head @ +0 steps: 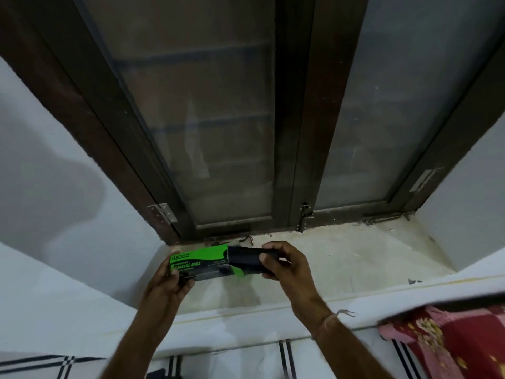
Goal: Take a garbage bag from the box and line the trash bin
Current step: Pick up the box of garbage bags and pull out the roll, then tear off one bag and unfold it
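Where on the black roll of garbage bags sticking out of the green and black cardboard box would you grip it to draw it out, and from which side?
Grip the exposed end of the black roll of garbage bags, coming from the right, as the right hand does. The roll juts from the right end of the green and black cardboard box; the left hand steadies the box's left end.

Home bedroom: dark wooden window (289,127) over stone sill (341,258), floral bedding (451,340), white plastered walls (54,165)

Gripping a green-and-black cardboard garbage-bag box (200,265) in the left hand (170,287), pinching a black plastic bag roll (246,259) with the right hand (287,262), above a pale stone windowsill (355,258).
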### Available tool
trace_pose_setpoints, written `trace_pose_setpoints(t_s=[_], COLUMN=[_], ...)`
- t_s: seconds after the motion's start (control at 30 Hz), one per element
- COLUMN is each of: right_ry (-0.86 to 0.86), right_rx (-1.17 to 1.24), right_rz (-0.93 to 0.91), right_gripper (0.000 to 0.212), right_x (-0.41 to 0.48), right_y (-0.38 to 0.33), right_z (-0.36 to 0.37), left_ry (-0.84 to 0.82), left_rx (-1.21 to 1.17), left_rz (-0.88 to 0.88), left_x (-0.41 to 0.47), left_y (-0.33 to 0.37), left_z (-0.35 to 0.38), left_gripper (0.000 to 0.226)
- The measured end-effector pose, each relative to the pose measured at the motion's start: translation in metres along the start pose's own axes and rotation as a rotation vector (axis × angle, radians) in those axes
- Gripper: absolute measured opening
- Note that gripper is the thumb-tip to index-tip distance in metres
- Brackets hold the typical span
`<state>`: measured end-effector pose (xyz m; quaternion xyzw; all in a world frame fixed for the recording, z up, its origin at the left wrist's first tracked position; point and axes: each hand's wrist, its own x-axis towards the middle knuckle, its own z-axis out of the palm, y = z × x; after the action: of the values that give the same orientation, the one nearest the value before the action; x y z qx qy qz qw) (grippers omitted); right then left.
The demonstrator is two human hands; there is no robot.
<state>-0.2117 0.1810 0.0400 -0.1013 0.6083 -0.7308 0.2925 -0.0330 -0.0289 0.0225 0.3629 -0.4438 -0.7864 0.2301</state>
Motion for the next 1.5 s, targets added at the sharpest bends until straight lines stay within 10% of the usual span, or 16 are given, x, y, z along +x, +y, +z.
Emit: trace_pose_setpoints(t_s=[0.37,0.43,0.6,1.33,1.5], right_ry=[0.043,0.02,-0.13,-0.003,-0.183], right_rx=[0.091,0.127,0.012,0.123,-0.437], right_rz=[0.035,0.025,-0.001,0.317,-0.026], right_gripper=[0.018,0.019,0.021,0.026,0.031], right_x=[-0.024,-0.033,-0.053,-0.101,-0.131], right_y=[0.012,0.014,0.015,-0.001,0.013], right_z=[-0.012,-0.006,0.015,0.073,0.091], left_ry=[0.509,0.424,0.015,-0.14,-0.124], left_rx=[0.864,0.712,-0.029,-0.198,-0.24], left_rz=[0.297,0.393,-0.038,-0.269,-0.282], left_x=[0.005,-0.033,-0.074,-0.143,-0.16], left_y=[-0.042,-0.039,-0.039,-0.027,-0.021], left_z=[0.022,0.055,0.109,0.039,0.01], left_gripper=[0.042,0.039,0.046,0.052,0.06])
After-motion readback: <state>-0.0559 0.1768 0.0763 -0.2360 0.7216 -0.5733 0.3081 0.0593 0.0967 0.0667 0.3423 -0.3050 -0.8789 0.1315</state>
